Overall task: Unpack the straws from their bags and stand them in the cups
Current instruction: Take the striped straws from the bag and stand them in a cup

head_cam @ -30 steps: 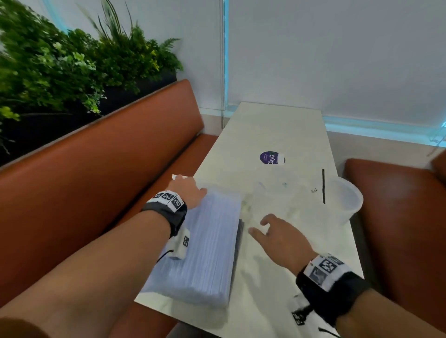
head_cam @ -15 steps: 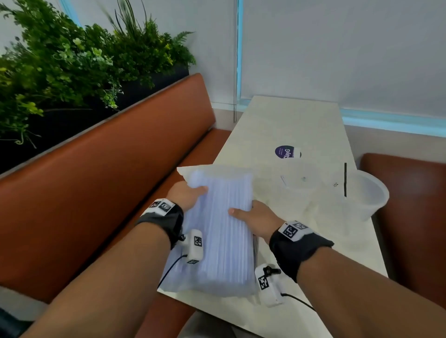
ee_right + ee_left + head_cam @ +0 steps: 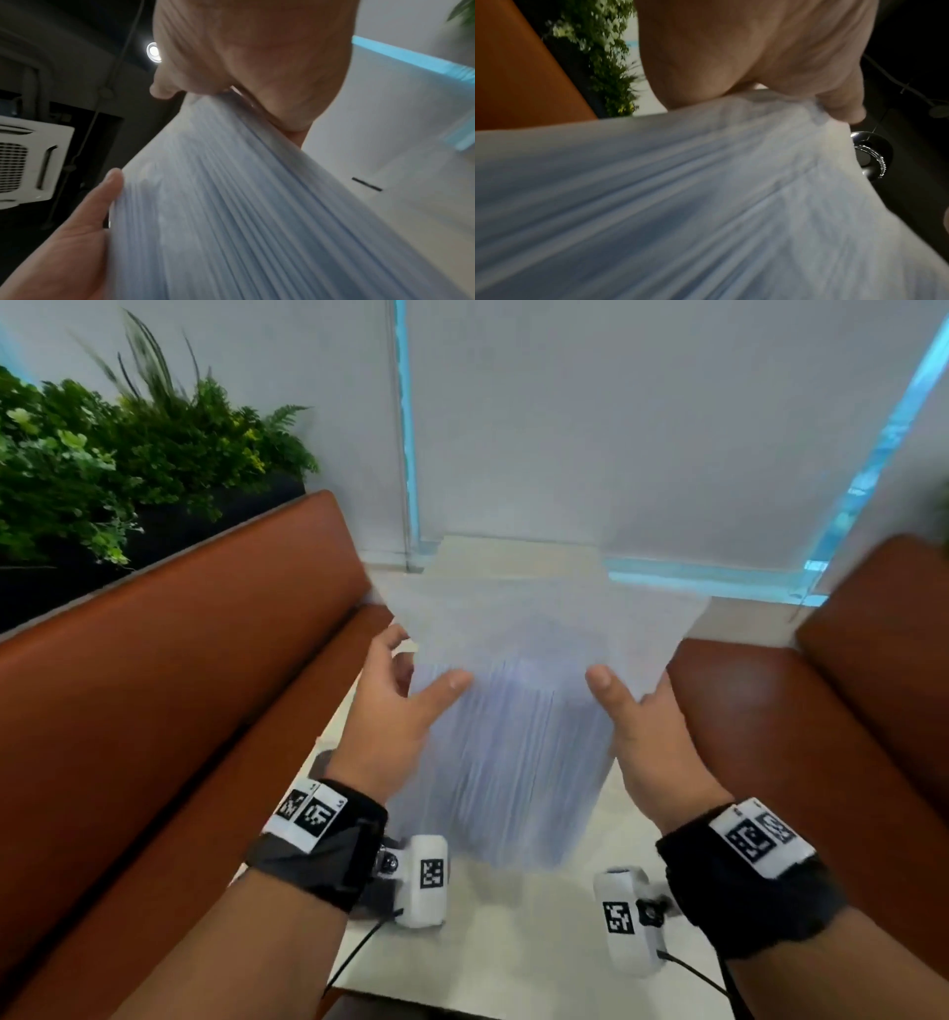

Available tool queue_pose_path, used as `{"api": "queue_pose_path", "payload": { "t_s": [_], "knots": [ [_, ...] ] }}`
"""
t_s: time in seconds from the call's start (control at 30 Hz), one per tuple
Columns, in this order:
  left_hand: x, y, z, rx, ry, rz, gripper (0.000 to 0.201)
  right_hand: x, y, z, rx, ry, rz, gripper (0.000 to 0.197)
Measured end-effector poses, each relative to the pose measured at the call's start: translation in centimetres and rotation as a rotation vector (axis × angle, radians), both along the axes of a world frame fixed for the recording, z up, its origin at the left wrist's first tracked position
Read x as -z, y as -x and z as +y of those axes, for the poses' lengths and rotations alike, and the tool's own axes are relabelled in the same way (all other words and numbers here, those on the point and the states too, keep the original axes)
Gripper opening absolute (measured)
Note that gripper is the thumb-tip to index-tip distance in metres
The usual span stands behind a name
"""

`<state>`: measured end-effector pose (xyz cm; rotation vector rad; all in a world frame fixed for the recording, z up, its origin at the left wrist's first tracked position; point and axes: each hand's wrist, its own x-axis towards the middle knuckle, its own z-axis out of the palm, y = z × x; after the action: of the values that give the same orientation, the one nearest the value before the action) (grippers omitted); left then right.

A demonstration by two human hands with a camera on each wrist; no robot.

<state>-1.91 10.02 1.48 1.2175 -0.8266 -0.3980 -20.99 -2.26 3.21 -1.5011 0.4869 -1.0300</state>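
Observation:
A clear plastic bag of pale blue straws (image 3: 513, 742) is held upright above the table, motion-blurred, its empty top flap reaching up toward the window. My left hand (image 3: 405, 706) grips its left edge, thumb on the front and fingers behind. My right hand (image 3: 637, 716) grips the right edge the same way. The left wrist view shows the bag (image 3: 706, 203) under my left palm (image 3: 757, 50). In the right wrist view the bag (image 3: 244, 203) fills the middle, and a black straw (image 3: 366, 184) shows beyond it. The bag hides the cups.
The pale table (image 3: 513, 942) runs away from me toward a blinded window. Orange bench seats flank it on the left (image 3: 179, 711) and right (image 3: 821, 711). Green plants (image 3: 128, 454) stand behind the left bench.
The bag lay flat on the table with my hands closing on its sides. Now both hands have lifted it and tipped it upright in front of me.

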Motion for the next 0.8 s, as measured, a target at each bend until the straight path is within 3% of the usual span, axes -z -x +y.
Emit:
{"api": "queue_pose_path", "payload": {
  "t_s": [0.17, 0.27, 0.43, 0.53, 0.67, 0.8],
  "knots": [
    [1.5, 2.3, -3.6, 0.004, -0.078, 0.264, 0.075, 1.7, 2.5, -2.0, 0.109, -0.033, -0.063, 0.054],
    [1.3, 3.1, -4.5, 0.018, -0.087, 0.334, 0.06, 2.5, 2.9, -2.7, 0.197, -0.109, -0.099, 0.038],
    [-0.3, 2.7, -5.3, -0.033, -0.002, 0.217, 0.038, 0.7, 2.4, -3.8, 0.356, -0.055, -0.176, 0.03],
    [1.1, 2.8, -5.3, -0.081, -0.067, 0.168, 0.04, 1.7, 2.1, -4.0, 0.405, -0.034, -0.116, 0.018],
    [4.0, 2.8, -4.8, -0.095, -0.222, 0.125, 0.028, 4.3, 2.2, -3.8, 0.361, -0.101, 0.008, 0.024],
    [3.3, 1.0, -5.2, -0.121, -0.19, 0.098, 0.025, 4.0, 1.5, -4.0, 0.296, -0.097, -0.028, 0.034]
  ]
}}
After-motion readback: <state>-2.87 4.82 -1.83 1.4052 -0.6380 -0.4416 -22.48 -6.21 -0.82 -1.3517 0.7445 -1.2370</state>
